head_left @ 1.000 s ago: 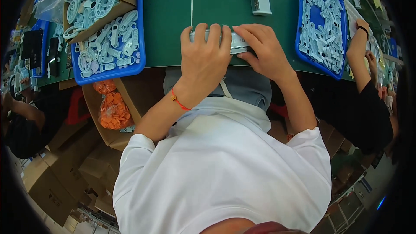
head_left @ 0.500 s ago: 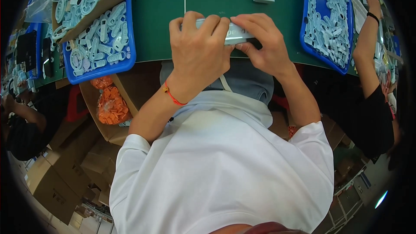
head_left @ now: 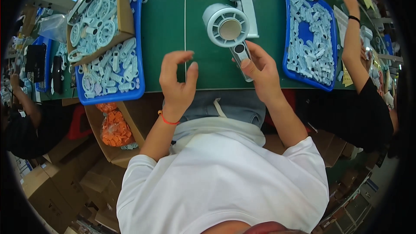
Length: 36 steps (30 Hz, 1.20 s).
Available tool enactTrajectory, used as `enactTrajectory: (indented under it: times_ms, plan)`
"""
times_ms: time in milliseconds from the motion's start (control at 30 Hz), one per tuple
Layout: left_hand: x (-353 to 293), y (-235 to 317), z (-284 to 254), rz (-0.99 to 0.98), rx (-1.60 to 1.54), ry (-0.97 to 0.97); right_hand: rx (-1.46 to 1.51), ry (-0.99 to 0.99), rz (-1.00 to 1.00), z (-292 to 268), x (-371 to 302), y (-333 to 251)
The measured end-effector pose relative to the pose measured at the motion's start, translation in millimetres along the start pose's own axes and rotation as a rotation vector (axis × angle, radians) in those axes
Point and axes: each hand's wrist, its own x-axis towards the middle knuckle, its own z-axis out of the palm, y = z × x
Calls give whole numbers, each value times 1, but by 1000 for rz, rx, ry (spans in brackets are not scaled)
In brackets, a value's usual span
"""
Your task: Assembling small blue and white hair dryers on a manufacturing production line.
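My right hand is wrapped round the handle of a pale blue handheld fan, held upright over the green table. Its round head has a ring of slots about a plain disc, and a dark button panel sits high on the handle. To the left, my left hand hovers with thumb and fingers apart and nothing between them. Just beyond the held fan lies a second handheld fan of the same colour, partly hidden behind it.
At the left, a blue tray holds many pale blue casing parts, with a cardboard box of ring-shaped parts on it. Another blue tray of small parts stands at the right. A co-worker's arm reaches in beyond it.
Both hands were together round a pale fan piece; now the left hand has let go and moved left. The right hand holds the fan upright, its head showing. The view has shifted, revealing more table.
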Motion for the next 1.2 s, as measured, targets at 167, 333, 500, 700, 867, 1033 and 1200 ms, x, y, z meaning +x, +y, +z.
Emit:
enactTrajectory:
  times_ms: [167, 333, 500, 700, 867, 1033, 1200]
  plan:
    - [9, 1, -3, -42, 34, -109, 197, 133, -81, 2, 20, -15]
    - [9, -2, -14, 40, 163, -230, 184, 104, -106, 5, 59, -51]
    - [10, -6, -9, 64, 181, -251, -287, 416, -314, -38, 201, -75]
    - [11, -5, -6, 185, 246, -270, -973, 853, -15, -131, 360, -63]
    - [9, -3, -1, 246, 351, -248, -1445, 648, -685, -51, 395, -69]
    - [9, -7, 1, 191, 356, -244, -1371, 203, -30, -10, 361, -104]
    - [20, 2, 10, -398, -649, -30, -1049, -158, -638, 47, 159, -91]
